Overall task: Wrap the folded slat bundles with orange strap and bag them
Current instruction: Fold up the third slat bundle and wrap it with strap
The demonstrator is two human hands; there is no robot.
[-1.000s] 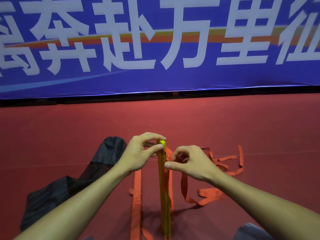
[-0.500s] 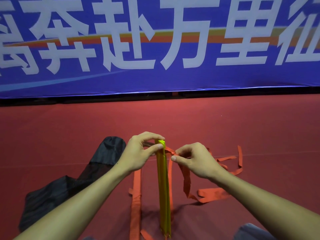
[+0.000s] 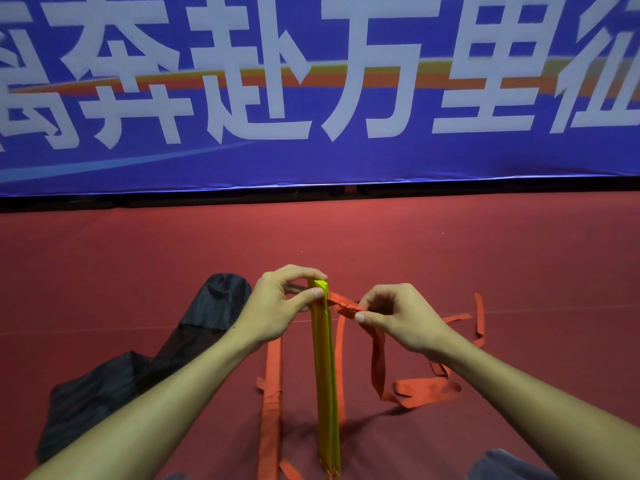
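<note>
Just one bundle (image 3: 325, 375), one bag (image 3: 214, 306), loose strap (image 3: 429, 389)

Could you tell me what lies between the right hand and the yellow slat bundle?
Only a twisted stretch of orange strap, seen in the head view.

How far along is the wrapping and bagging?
Done: the slat bundle stands folded, upright. In hand: the left hand grips its top; the right hand pinches the orange strap beside it. Left: most strap lies loose, so winding, then the black bag, lying flat at left.
</note>
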